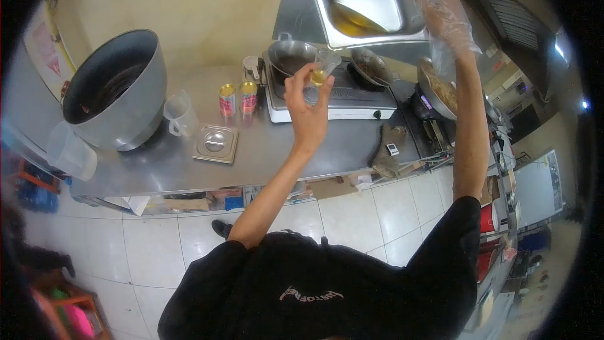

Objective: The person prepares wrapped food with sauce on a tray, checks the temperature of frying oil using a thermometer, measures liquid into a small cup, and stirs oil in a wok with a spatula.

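Grey metal tops the long desk (264, 170), which carries a deep, dark-lined pot (151, 113) at the left and a low stove (340, 114) with two pans near the wall. Above the stove, a rectangular steel container (377, 9) hangs tilted, yellow liquid (352, 20) pooled toward its lower left corner. The right hand (448, 19), in a clear plastic glove, has its fingers closed over the container's right rim. The left hand (308, 107), bare, is raised in front of the stove, its fingers slightly parted around a small clear cup (328, 60). The cup sits between thumb and forefinger, its upper part rising beyond the fingertips, just below the container's lower edge. A little yellow liquid shows low in it, beside the thumb.
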`<state>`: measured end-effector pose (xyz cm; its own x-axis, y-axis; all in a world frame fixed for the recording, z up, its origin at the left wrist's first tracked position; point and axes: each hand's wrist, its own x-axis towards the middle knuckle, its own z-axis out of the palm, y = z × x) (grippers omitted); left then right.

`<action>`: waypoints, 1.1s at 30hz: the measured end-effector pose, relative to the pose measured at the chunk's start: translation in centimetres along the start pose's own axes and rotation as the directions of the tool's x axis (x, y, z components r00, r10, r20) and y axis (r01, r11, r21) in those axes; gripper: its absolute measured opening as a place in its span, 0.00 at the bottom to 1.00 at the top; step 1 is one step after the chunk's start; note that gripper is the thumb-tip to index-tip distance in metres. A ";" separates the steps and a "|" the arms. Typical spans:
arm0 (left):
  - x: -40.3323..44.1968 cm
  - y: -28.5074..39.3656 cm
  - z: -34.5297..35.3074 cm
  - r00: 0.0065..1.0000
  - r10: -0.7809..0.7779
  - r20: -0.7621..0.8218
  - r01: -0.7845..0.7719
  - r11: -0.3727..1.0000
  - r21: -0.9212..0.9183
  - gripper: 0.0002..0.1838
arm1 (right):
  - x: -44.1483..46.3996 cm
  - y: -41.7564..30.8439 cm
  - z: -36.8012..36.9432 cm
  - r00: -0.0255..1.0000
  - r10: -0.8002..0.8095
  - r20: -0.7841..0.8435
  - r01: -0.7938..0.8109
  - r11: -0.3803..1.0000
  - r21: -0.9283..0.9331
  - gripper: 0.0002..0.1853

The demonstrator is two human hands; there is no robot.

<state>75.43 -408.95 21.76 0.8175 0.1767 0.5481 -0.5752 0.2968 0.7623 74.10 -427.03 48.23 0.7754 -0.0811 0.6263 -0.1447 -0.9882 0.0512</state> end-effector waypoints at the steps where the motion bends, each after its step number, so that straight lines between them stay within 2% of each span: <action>1: 0.0 0.0 0.0 1.000 0.004 -0.004 -0.004 1.000 0.004 0.19 | 0.0 -0.1 -0.1 1.000 -0.024 -0.005 0.024 1.000 -0.013 0.20; 4: -0.1 0.2 0.0 1.000 -0.015 0.004 0.015 1.000 0.018 0.19 | -0.6 -0.4 -0.2 0.996 -0.066 -0.067 0.069 0.997 0.047 0.20; 10: -0.1 0.3 0.1 1.000 -0.011 -0.002 0.011 1.000 0.018 0.19 | -0.2 0.7 0.4 0.971 -0.169 -0.167 0.170 0.985 -0.008 0.20; 16: -0.1 -0.1 0.2 1.000 -0.001 0.000 0.001 1.000 0.008 0.19 | -0.4 -0.5 -0.2 0.999 -0.003 -0.054 0.004 1.000 0.019 0.19; 19: 0.0 -0.2 0.2 1.000 -0.003 0.005 0.003 1.000 0.018 0.19 | -0.5 -0.2 -0.1 0.995 -0.078 -0.066 0.081 0.995 0.050 0.18; 33: 0.4 -0.6 0.6 1.000 0.006 0.004 -0.006 0.999 0.038 0.20 | -0.2 0.1 0.1 0.994 -0.068 -0.089 0.074 0.995 0.069 0.18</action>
<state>76.10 -409.60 21.67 0.8141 0.1747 0.5538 -0.5806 0.2598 0.7716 73.98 -427.09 47.99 0.7257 -0.0016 0.6881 -0.0441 -0.9981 0.0441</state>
